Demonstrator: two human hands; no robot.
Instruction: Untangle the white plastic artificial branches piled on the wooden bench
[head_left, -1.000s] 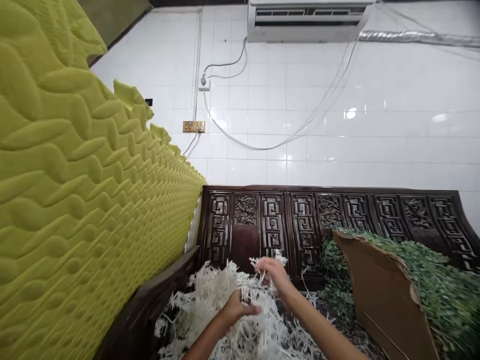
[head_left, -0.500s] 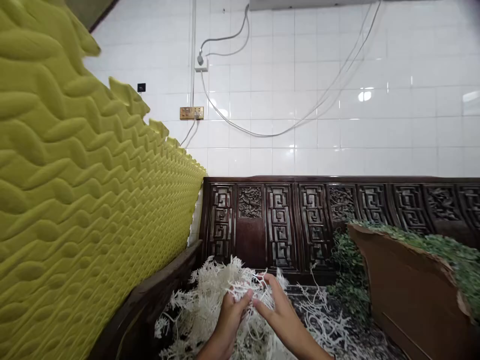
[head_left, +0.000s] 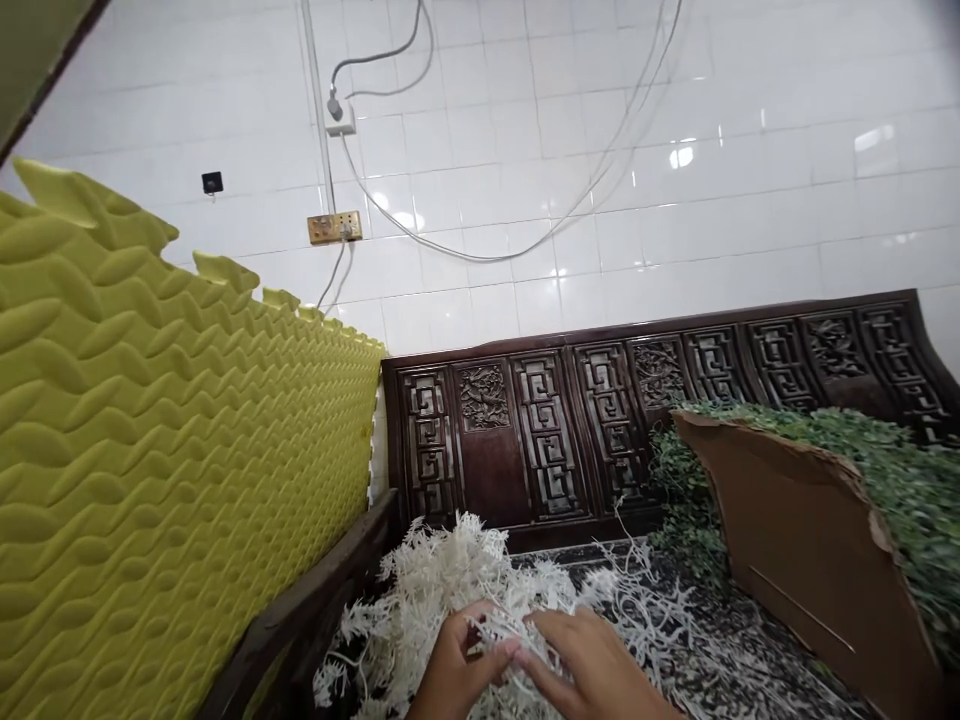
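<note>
left hand: partly closed, bent at the fingers, holding white strands between thumb and fingers, small dark gap showing inside the curl
right hand: partly closed too, back of hand up, angled in toward left, index and thumb set around same white strands
thumbs: pointed at each other in front of white strands, tips meeting or just beside, cannot tell which
fingertips: partly lost among white, cannot tell exact pinch of either hand
white strands: caught between both hands, low and near middle of view, just in front of white pile
white pile: heaped behind and left of hands, frilly sprigs tangled together, hard to separate from held strands
thin white stems: scattered right of pile, near right hand, sparser, spread on dark seat
dark seat: strewn with white bits toward right
carved backrest: dark wood, fretwork panels, rises behind pile
armrest: dark, curved, runs left of pile
cardboard: brown, tilted, torn along upper edge, well right of hands, with thin stick-like strip across face
greenery: leafy, bunched behind cardboard and showing past left edge, against backrest
yellow mat: textured, upright along left side, interlocking teeth on top edge
tiled wall: white, behind bench, with brass-coloured socket plate and drooping cable
</note>
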